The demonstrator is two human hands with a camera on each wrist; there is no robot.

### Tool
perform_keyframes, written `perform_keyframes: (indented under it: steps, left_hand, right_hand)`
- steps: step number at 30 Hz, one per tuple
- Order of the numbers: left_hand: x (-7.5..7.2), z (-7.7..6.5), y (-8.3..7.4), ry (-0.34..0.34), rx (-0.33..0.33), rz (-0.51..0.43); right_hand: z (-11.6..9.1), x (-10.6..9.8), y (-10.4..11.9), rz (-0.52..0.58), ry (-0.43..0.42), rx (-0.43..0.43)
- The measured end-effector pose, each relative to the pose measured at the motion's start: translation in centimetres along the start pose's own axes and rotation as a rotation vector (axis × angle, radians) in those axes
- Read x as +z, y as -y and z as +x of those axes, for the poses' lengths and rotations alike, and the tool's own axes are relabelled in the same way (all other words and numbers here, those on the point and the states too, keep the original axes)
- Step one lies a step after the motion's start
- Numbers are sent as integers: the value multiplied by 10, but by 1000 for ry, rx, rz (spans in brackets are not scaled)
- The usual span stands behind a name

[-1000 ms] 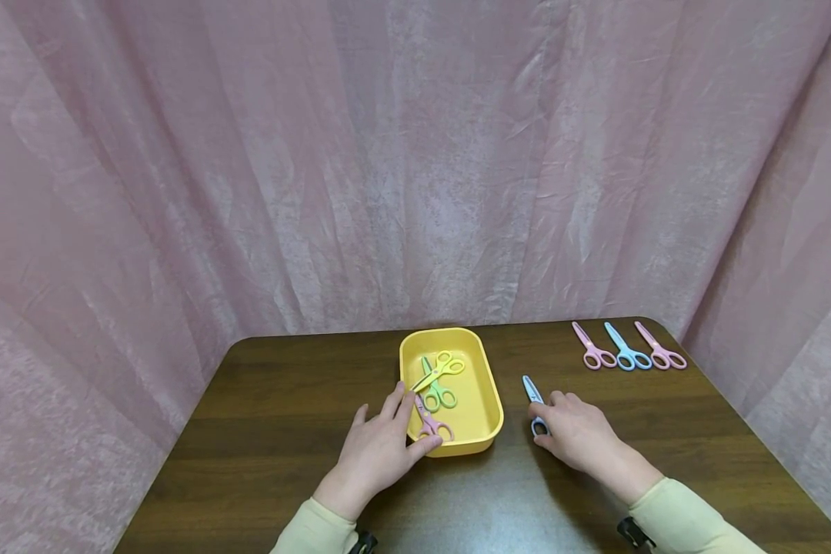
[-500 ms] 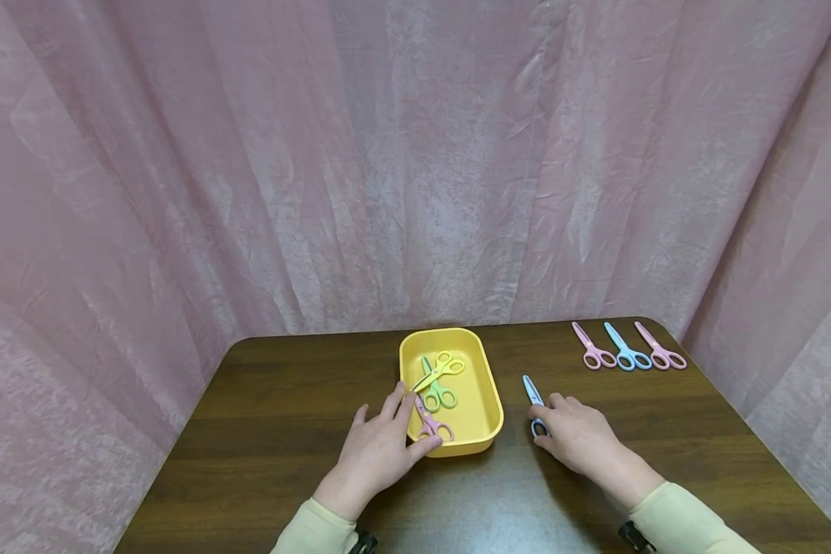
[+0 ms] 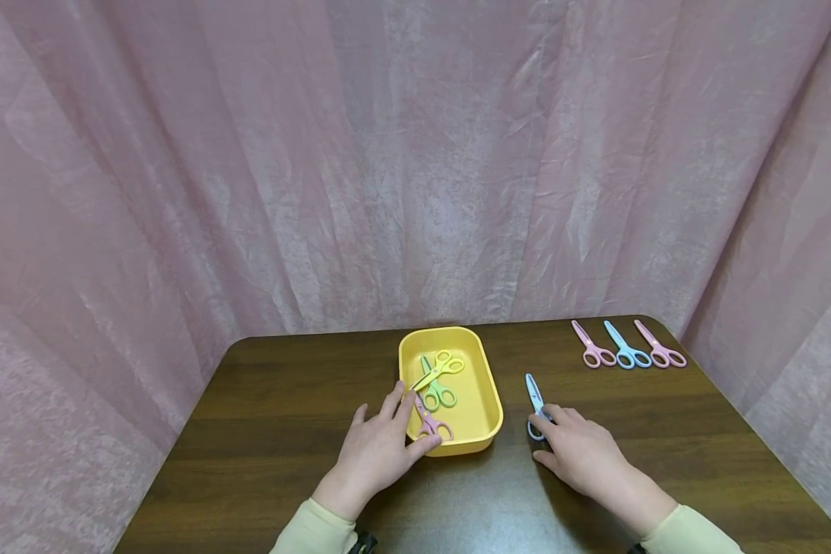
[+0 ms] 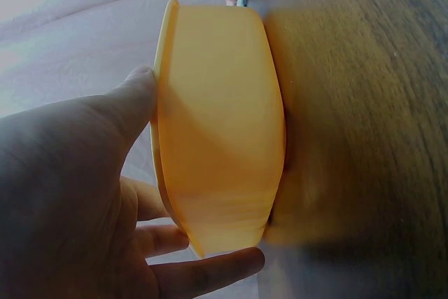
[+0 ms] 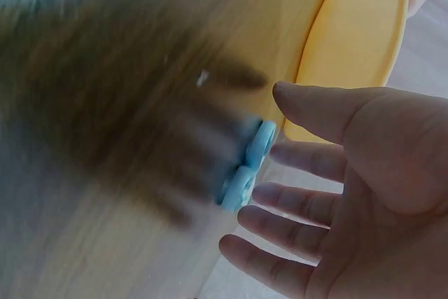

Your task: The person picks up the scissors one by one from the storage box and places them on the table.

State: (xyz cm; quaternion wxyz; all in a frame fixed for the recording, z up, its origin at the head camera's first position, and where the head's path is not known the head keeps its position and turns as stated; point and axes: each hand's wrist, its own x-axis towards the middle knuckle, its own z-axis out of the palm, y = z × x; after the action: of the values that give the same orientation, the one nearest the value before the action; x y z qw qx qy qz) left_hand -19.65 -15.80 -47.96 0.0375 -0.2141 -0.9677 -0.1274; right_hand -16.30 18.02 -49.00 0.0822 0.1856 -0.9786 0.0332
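Note:
My left hand (image 3: 381, 450) rests at the near left corner of a yellow plastic tray (image 3: 488, 400), its fingers and thumb spread along the rim. The tray wall (image 4: 217, 117) fills the middle of the left wrist view. Inside the tray lie yellow scissors (image 3: 443, 369), green scissors (image 3: 432, 388) and pink scissors (image 3: 425, 419). Right of the tray, light-blue scissors (image 3: 534, 396) lie on the table, blades pointing away. My right hand (image 3: 582, 454) is over their handles, fingers extended and thumb apart. The blue handles (image 5: 250, 166) show beyond the fingertips in the right wrist view.
At the table's back right corner lie pink scissors (image 3: 591, 346), blue scissors (image 3: 623, 346) and another pink pair of scissors (image 3: 658, 346) in a row. A pink curtain (image 3: 415, 169) hangs behind the brown wooden table (image 3: 298, 400).
My right hand has loosened from the light-blue scissors and slid slightly toward me, exposing more of the handles. The scissors have turned a little. My left hand and the tray stay put.

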Motion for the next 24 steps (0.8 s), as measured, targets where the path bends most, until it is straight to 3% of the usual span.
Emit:
perform_keyframes:
  steps: [11, 24]
  left_hand:
    - [-3, 1, 0, 28, -10, -7]
    - [-2, 0, 0, 20, -5, -5]
  right_hand:
    - [-4, -3, 3, 5, 57, 12]
    - [-10, -3, 4, 8, 49, 7]
